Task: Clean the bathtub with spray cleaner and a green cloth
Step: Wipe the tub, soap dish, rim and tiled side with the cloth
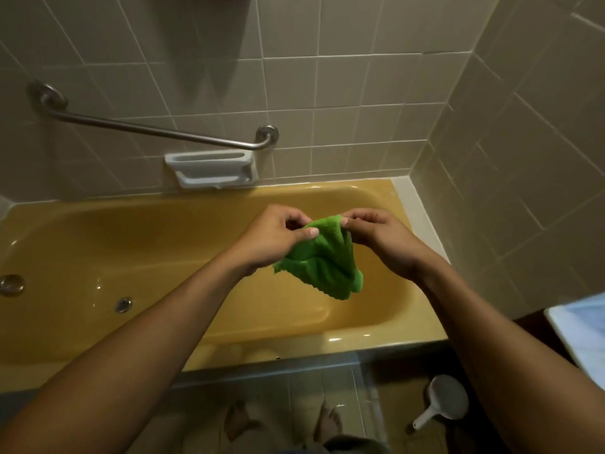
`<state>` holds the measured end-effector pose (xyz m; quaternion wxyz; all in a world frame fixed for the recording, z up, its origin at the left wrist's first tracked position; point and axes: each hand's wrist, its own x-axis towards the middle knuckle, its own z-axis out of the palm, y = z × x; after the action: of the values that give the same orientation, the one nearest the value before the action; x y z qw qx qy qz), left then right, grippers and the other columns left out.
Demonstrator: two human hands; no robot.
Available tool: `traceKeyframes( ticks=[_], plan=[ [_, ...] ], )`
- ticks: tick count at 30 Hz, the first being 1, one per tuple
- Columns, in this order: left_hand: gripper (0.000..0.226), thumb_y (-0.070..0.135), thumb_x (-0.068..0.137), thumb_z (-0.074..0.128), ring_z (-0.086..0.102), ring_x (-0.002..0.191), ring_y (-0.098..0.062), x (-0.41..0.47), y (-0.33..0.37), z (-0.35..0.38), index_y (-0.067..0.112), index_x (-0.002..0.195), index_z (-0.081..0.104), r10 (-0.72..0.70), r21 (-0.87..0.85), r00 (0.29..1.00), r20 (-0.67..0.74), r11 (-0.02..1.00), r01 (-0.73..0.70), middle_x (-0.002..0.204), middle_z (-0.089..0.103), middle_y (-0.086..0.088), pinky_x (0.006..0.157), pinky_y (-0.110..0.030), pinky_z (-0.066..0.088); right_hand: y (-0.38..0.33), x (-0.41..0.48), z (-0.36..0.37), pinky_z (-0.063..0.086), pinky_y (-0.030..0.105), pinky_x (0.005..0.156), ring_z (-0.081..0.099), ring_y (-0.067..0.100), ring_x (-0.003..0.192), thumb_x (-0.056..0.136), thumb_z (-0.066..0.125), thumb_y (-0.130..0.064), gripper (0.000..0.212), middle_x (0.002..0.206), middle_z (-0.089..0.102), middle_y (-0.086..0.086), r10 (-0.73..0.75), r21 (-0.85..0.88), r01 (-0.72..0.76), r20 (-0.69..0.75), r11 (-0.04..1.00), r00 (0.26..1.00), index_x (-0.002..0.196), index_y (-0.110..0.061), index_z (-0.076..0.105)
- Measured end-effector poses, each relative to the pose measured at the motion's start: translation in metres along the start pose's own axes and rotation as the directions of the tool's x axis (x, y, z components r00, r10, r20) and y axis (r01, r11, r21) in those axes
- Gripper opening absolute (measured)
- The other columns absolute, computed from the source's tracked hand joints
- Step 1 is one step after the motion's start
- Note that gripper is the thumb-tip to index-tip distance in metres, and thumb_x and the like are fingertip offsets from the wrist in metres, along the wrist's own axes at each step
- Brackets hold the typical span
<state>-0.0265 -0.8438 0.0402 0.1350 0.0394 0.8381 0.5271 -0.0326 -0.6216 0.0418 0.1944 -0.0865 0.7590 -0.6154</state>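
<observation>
Green cloth [322, 257] pinched by left hand [275, 235] and right hand [381, 239] over bathtub [163, 244]

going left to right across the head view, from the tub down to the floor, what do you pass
round metal fitting → smaller metal fitting → left hand → green cloth, pinched by both hands → right hand → white dipper on the floor
</observation>
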Motion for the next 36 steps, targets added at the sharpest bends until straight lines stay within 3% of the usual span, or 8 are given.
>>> traceKeyframes(
  ticks=[2, 6, 9, 12, 20, 23, 28, 36],
  plan=[
    [0.009, 0.024, 0.098, 0.069, 0.065, 0.063, 0.005, 0.005, 0.012, 0.010, 0.019, 0.097, 0.076, 0.017, 0.007, 0.999, -0.044, 1.000, -0.017, 0.082, 0.073, 0.005, 0.049, -0.012, 0.045, 0.003, -0.011, -0.005, 0.056, 0.032, 0.097, 0.068, 0.018, 0.109, 0.102, 0.057, -0.034, 0.030, 0.113, 0.073, 0.005, -0.013, 0.025, 0.012, 0.033, 1.000, 0.999, 0.118, -0.013, 0.070],
    [0.009, 0.027, 0.097, 0.070, 0.071, 0.088, -0.010, 0.010, 0.024, 0.018, 0.024, 0.102, 0.076, 0.109, 0.112, 0.994, -0.025, 0.988, -0.105, 0.092, 0.075, 0.007, 0.074, -0.029, 0.059, 0.012, -0.018, -0.009, 0.059, 0.032, 0.088, 0.070, 0.012, 0.099, 0.098, 0.066, -0.021, 0.014, 0.103, 0.075, 0.000, -0.091, -0.163, 0.065, -0.161, 0.985, 0.983, 0.111, -0.017, 0.071],
    [0.018, 0.031, 0.097, 0.070, 0.070, 0.089, -0.006, 0.006, 0.016, 0.016, 0.024, 0.113, 0.072, 0.136, 0.203, 0.986, 0.092, 0.967, -0.153, 0.098, 0.073, 0.009, 0.072, -0.025, 0.059, 0.010, -0.017, -0.012, 0.058, 0.029, 0.088, 0.069, 0.012, 0.101, 0.101, 0.061, -0.020, 0.015, 0.102, 0.075, -0.002, -0.096, -0.099, 0.077, -0.206, 0.992, 0.974, 0.108, -0.017, 0.074],
    [0.012, 0.033, 0.095, 0.072, 0.071, 0.074, -0.018, 0.006, -0.021, 0.022, 0.022, 0.091, 0.069, 0.029, 0.360, 0.983, 0.179, 0.928, -0.093, 0.083, 0.072, 0.002, 0.061, -0.034, 0.056, 0.007, -0.016, -0.016, 0.054, 0.023, 0.074, 0.067, 0.007, 0.091, 0.102, 0.060, -0.020, 0.014, 0.095, 0.073, -0.006, -0.128, -0.058, 0.116, -0.291, 0.992, 0.948, 0.102, -0.021, 0.074],
    [0.017, 0.035, 0.098, 0.067, 0.061, 0.073, -0.018, 0.023, -0.067, 0.014, 0.030, 0.082, 0.064, 0.100, 0.380, 0.994, 0.032, 0.919, -0.105, 0.076, 0.065, 0.005, 0.071, -0.047, 0.053, 0.050, -0.030, -0.060, 0.057, 0.051, 0.091, 0.067, 0.022, 0.100, 0.101, 0.062, -0.027, 0.015, 0.101, 0.073, -0.003, -0.039, -0.140, -0.028, -0.450, 0.990, 0.892, 0.099, -0.033, 0.076],
    [0.012, 0.032, 0.099, 0.067, 0.057, 0.071, -0.014, 0.032, -0.062, 0.014, 0.027, 0.088, 0.070, 0.111, 0.185, 0.994, 0.010, 0.976, -0.111, 0.076, 0.065, 0.005, 0.067, -0.038, 0.046, 0.070, -0.041, -0.067, 0.057, 0.040, 0.078, 0.066, 0.012, 0.086, 0.104, 0.057, -0.024, 0.018, 0.092, 0.072, -0.006, 0.008, -0.070, -0.051, -0.517, 0.996, 0.856, 0.097, -0.029, 0.074],
    [0.015, 0.023, 0.104, 0.059, 0.069, 0.108, -0.015, 0.036, -0.046, 0.051, 0.025, 0.115, 0.069, 0.087, -0.322, 0.996, 0.021, 0.944, -0.076, 0.112, 0.076, 0.003, 0.096, -0.034, 0.055, 0.085, -0.059, -0.073, 0.058, 0.039, 0.080, 0.065, 0.018, 0.087, 0.108, 0.049, -0.021, 0.018, 0.096, 0.068, 0.003, 0.070, 0.047, -0.052, -0.610, 0.998, 0.790, 0.104, -0.021, 0.066],
    [0.012, 0.027, 0.101, 0.065, 0.074, 0.096, -0.030, 0.045, -0.040, 0.139, 0.018, 0.105, 0.071, -0.110, -0.394, 0.994, 0.010, 0.913, 0.105, 0.100, 0.079, -0.008, 0.088, -0.054, 0.057, 0.140, -0.094, -0.102, 0.054, 0.043, 0.074, 0.063, 0.024, 0.082, 0.105, 0.055, -0.019, 0.015, 0.089, 0.068, 0.007, 0.297, 0.281, -0.133, -0.697, 0.951, 0.652, 0.096, -0.018, 0.067]
  ],
)
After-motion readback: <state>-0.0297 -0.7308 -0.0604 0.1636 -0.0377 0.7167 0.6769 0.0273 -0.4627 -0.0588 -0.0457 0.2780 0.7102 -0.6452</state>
